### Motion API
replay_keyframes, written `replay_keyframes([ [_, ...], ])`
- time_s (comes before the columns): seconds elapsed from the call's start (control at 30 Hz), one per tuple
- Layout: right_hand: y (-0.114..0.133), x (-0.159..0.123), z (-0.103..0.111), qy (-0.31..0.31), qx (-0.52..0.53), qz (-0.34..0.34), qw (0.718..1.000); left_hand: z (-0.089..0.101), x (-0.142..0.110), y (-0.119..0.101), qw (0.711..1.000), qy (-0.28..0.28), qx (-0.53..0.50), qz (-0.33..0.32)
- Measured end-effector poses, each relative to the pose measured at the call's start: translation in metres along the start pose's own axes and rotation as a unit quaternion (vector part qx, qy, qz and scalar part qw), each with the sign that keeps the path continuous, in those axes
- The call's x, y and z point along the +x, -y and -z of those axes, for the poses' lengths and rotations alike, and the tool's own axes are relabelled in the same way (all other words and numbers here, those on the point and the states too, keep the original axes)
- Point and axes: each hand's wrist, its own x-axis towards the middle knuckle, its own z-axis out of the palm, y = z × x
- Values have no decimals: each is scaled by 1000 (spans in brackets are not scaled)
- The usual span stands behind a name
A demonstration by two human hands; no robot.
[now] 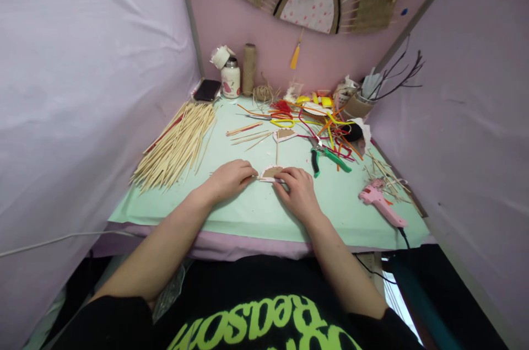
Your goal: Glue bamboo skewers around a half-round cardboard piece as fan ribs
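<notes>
Black lettered shirt point(264, 308) nearest, at 6 o'clock. Left hand point(235, 177) half-curled at the 9 o'clock tip of the lower cardboard piece point(270, 173), near centre; right hand point(298, 189) loosely bent over its 3 o'clock end; pinch or mere touch, impossible to tell. By uneven pressing, could skew the thin stick point(277, 152) at 12 o'clock and the upper cardboard piece point(285, 134) beyond. Reaching wide, might knock the pliers point(329, 154) at 2.

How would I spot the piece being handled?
On the pale green table, find the front middle. Between the left hand and right hand lies a brown piece with a pale rim. Its look-alike sits farther back; only this one is being touched.
</notes>
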Motion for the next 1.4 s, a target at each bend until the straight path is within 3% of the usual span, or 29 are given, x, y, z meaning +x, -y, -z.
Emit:
replay_keyframes([
  [1.17,-1,0,1,-18,-1,-15,1000,-5,-2,4,1000,13,3,-9],
  [1.4,-1,-1,2,-13,3,-20,1000,-2,0,-2,999,25,-5,24],
])
